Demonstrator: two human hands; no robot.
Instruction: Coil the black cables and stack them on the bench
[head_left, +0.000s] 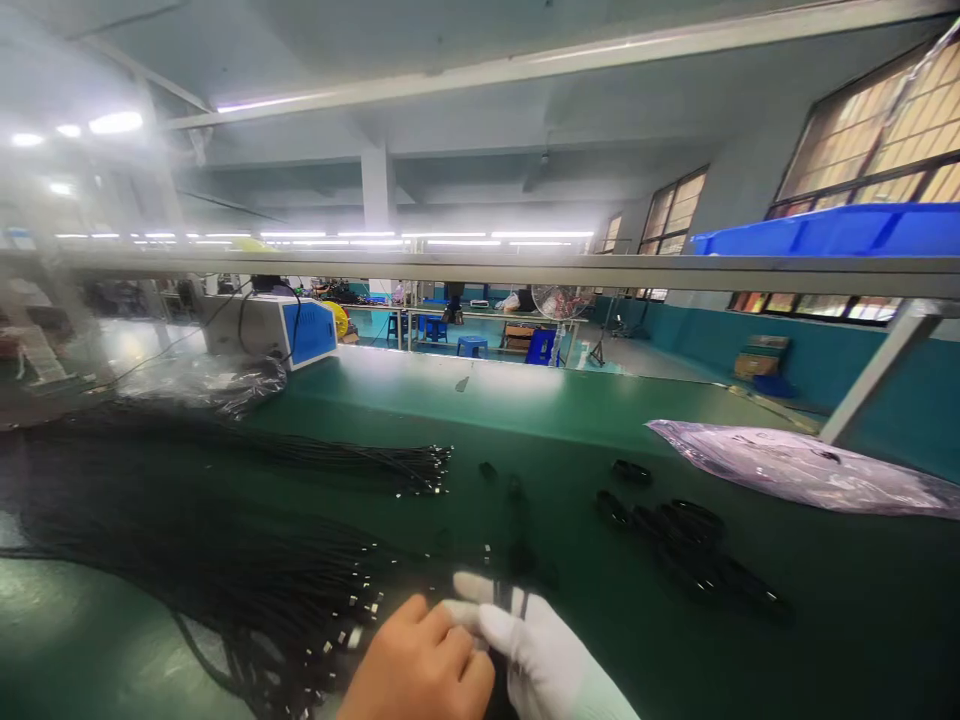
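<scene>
At the bottom centre my bare left hand point(424, 662) has its fingers curled, touching the fingertips of my right hand point(536, 645), which wears a white glove. Dark strips cross the gloved fingers, and what is pinched between the hands is too small and hidden to name. Left of them lies a large bundle of black cables point(247, 570) with small pale connector ends. A second, thinner bundle point(375, 455) lies behind it. To the right, several black coiled pieces point(686, 540) rest in a loose pile on the green table point(525, 420).
A pink plastic bag point(810, 465) lies at the right. Clear plastic wrap point(214, 380) and a blue-and-white machine point(277, 325) stand at the back left. A metal shelf rail point(480, 268) crosses above the table, carrying a blue tray point(840, 230).
</scene>
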